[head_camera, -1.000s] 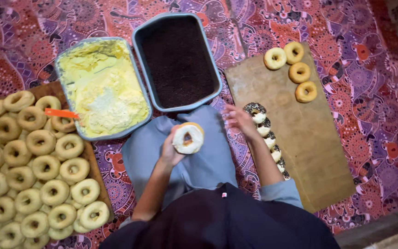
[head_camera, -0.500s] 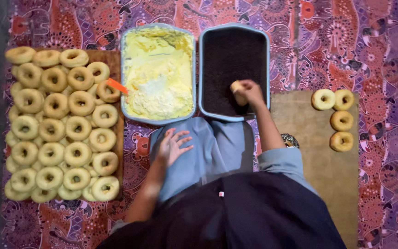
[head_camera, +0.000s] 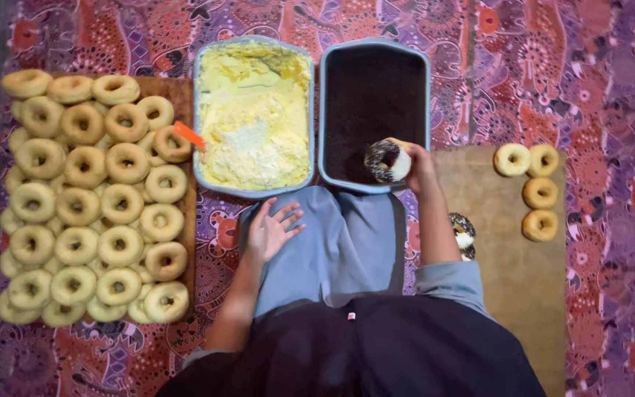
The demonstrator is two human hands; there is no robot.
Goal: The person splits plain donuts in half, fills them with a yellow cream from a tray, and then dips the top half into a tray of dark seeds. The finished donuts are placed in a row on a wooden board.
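The right hand (head_camera: 418,163) grips a cream-frosted ring doughnut coated with dark crumbs (head_camera: 386,160), lifted over the near edge of the grey rectangular tub of dark crumbs (head_camera: 373,103). The left hand (head_camera: 272,229) lies open, fingers spread, on the blue-grey apron (head_camera: 339,250), just below the tub of yellow cream (head_camera: 253,114).

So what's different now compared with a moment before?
The right hand has lifted the doughnut up out of the tray of dark crumbs, now coated dark on one face. A second ago the left hand held it; that hand now rests open on the lap. The trays and plain doughnuts are unchanged.
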